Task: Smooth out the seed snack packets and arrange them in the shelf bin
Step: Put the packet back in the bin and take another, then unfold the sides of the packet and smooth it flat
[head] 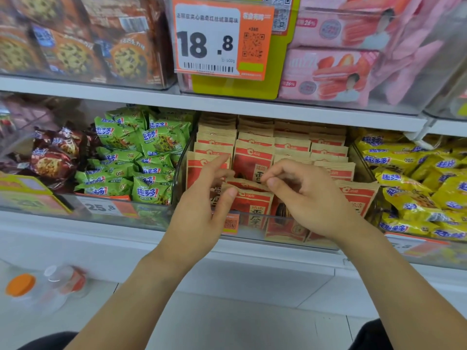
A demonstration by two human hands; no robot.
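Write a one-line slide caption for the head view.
Both hands, left hand and right hand, pinch a seed packet over the clear shelf bin of kraft-and-red packets.

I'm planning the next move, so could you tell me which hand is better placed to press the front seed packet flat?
Probably the left hand: its thumb lies on the front packet, while the right hand pinches the bent packet behind it.

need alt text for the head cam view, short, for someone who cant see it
Two bare hands, left hand and right hand, pinch the top of a red-and-tan seed packet at the front of a clear shelf bin filled with rows of matching packets. Green snack bags sit left, yellow bags right.
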